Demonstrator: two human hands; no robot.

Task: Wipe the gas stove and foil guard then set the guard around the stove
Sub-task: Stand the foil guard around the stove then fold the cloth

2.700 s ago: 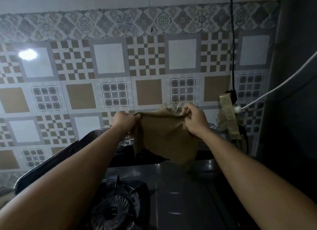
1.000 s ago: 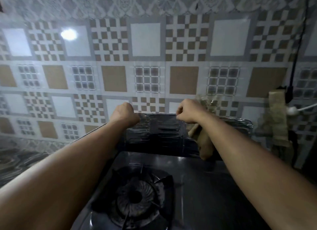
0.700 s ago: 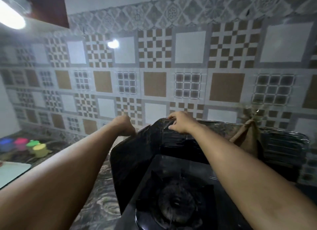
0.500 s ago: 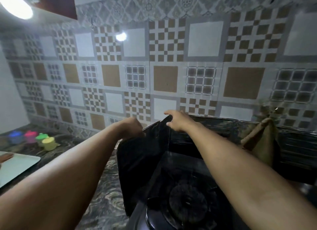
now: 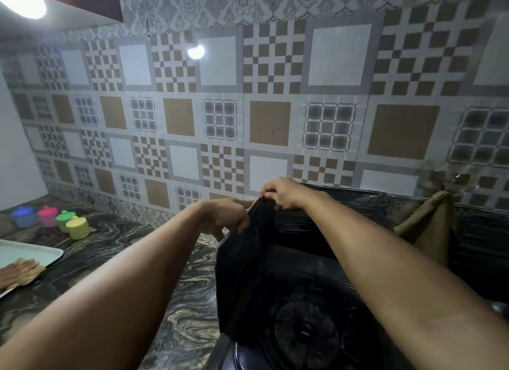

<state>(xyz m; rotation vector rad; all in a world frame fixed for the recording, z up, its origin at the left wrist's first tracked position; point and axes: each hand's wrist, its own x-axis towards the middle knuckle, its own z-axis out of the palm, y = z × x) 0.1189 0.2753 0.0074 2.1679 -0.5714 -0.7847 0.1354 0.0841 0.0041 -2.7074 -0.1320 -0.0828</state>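
Gripping hands [image 5: 228,215] on crinkled foil guard [image 5: 239,270]

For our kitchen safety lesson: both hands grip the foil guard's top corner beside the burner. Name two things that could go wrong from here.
1. The left hand and right hand pinch the thin foil guard at one corner; it may crease or tear.
2. The brown cloth draped over the guard's back panel could slip onto the stove.

I find no writing to read from here — no label, brand, number or sign on anything in view.
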